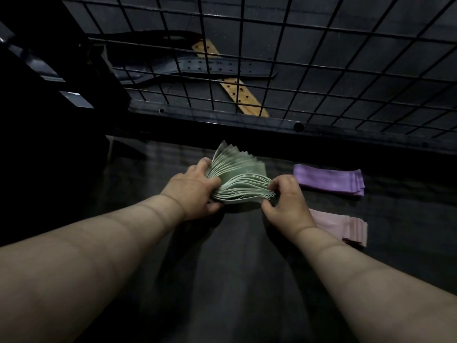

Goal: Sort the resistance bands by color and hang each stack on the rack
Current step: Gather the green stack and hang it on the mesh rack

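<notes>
A fanned stack of pale green resistance bands sits in the middle of the dark floor surface. My left hand grips its left end, thumb on top and fingers underneath. My right hand pinches the looped right ends of the green bands with its fingertips. To the right lies a flat stack of purple bands. Nearer to me is a stack of pink bands, partly hidden behind my right wrist.
A black wire-grid rack stands across the back. Behind it lie a black perforated belt and a tan perforated strap. A dark structure fills the left side.
</notes>
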Action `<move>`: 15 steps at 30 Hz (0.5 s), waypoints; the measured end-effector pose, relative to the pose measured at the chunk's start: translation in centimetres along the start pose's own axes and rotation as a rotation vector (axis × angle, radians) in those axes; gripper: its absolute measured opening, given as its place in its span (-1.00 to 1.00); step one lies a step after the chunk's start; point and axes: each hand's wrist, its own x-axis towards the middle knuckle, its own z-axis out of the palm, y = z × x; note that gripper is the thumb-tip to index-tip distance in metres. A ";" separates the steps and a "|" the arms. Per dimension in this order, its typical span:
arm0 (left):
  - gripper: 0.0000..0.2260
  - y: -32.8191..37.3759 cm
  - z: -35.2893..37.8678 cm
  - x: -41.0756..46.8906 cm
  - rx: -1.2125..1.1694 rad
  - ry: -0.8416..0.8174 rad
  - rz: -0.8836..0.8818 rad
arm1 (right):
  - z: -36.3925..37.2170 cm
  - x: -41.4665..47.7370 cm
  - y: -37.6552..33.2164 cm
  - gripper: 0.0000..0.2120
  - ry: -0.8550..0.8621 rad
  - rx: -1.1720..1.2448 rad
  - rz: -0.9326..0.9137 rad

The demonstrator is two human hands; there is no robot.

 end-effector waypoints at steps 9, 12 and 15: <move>-0.61 0.0 0.0 0.0 0.002 -0.041 0.007 | -0.5 0.8 0.2 -0.67 -0.125 -0.106 0.024; -0.61 -0.3 -0.1 0.0 0.005 -0.030 -0.013 | -1.0 1.0 0.1 -0.74 -0.177 -0.154 0.009; -0.62 0.0 0.1 0.2 -0.049 -0.026 -0.029 | -1.1 1.1 -0.3 -0.69 -0.197 -0.224 0.022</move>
